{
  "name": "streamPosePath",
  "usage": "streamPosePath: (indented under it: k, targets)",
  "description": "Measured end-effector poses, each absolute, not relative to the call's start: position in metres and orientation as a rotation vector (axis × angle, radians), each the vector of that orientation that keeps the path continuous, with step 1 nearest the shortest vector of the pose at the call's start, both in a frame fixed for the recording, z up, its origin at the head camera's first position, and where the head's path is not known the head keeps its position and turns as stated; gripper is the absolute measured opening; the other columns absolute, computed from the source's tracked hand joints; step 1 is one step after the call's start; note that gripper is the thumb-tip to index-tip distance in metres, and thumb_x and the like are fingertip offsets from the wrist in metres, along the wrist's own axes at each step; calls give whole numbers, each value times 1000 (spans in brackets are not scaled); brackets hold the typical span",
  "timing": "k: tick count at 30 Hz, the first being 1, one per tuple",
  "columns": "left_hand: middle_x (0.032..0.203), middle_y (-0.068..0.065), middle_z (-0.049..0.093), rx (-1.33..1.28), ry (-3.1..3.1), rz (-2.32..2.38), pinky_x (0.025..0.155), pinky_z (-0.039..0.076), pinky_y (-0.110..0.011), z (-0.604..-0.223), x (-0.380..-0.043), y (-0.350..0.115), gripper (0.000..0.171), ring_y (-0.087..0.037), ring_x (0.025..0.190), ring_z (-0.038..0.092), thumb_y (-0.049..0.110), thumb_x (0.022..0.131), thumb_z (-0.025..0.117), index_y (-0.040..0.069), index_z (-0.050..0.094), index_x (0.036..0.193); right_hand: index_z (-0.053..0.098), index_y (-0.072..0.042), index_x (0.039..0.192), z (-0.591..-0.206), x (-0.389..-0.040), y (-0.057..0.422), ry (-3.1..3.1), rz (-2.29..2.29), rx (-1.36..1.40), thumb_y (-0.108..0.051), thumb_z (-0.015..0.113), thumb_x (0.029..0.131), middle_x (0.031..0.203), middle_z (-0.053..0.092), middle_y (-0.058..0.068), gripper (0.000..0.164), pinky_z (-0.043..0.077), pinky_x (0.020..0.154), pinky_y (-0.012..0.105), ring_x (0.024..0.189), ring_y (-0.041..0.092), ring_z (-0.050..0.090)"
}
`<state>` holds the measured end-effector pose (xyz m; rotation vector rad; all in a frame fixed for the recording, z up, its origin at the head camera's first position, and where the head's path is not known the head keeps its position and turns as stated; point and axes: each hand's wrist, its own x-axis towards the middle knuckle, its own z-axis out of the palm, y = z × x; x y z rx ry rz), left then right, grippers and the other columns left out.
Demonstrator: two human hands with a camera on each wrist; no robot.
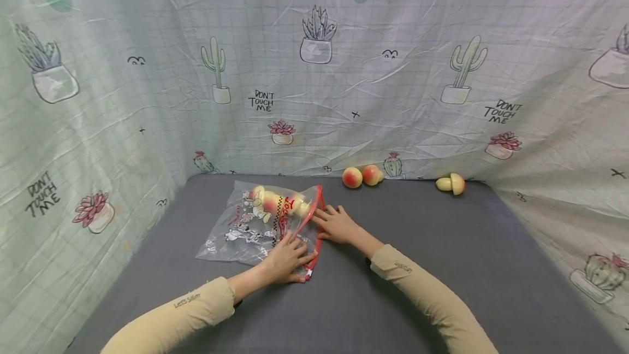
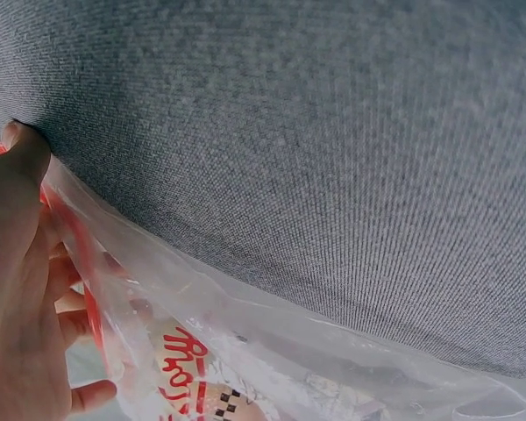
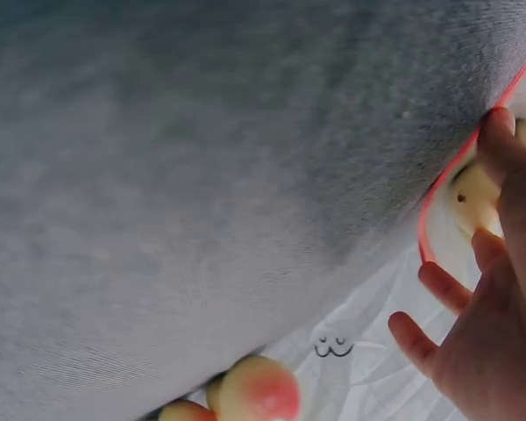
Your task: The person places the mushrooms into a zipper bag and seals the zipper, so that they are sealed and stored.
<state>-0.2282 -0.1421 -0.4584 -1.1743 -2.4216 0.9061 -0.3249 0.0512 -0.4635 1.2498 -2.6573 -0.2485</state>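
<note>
A clear plastic zip bag (image 1: 231,247) with a red-edged mouth lies on the grey table, printed with cartoon figures and red lettering. Several yellow-and-red toy fruits (image 1: 271,201) show through it. My left hand (image 1: 285,260) rests on the mouth's near end, by the white slider (image 1: 309,272), fingers spread over the plastic; its thumb (image 2: 26,149) lies along the red edge. At the mouth's far part is my right hand (image 1: 339,225), its thumb touching the red edge and its fingers spread. A pale yellow toy (image 3: 478,197) shows just behind those fingers.
Two peach-like toys (image 1: 352,177) sit side by side at the table's back edge. Farther right lies a yellow mushroom-shaped toy (image 1: 457,183) with a reddish cap. A cactus-printed curtain (image 1: 344,86) hangs behind and along both sides of the grey table (image 1: 417,217).
</note>
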Motion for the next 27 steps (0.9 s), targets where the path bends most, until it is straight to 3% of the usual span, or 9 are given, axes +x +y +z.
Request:
streamPosePath:
  k: [7, 27]
  targets:
    - [116, 6, 53, -1172, -2423, 882, 95, 34, -44, -459, -228, -143, 66, -14, 103, 48, 72, 77, 31, 36, 40, 132, 42, -23, 132, -464, -326, 46, -2620, -267, 1222, -48, 53, 79, 134, 44, -2, 59, 37, 76, 40, 105, 21, 44]
    - [117, 6, 54, -1156, -2421, 890, 95, 33, -42, -460, -227, -142, 66, -14, 103, 48, 72, 77, 31, 37, 39, 132, 38, -24, 135, -471, -322, 49, -2736, -281, 1152, -48, 44, 85, 141, 38, -1, 56, 40, 86, 48, 119, 22, 42]
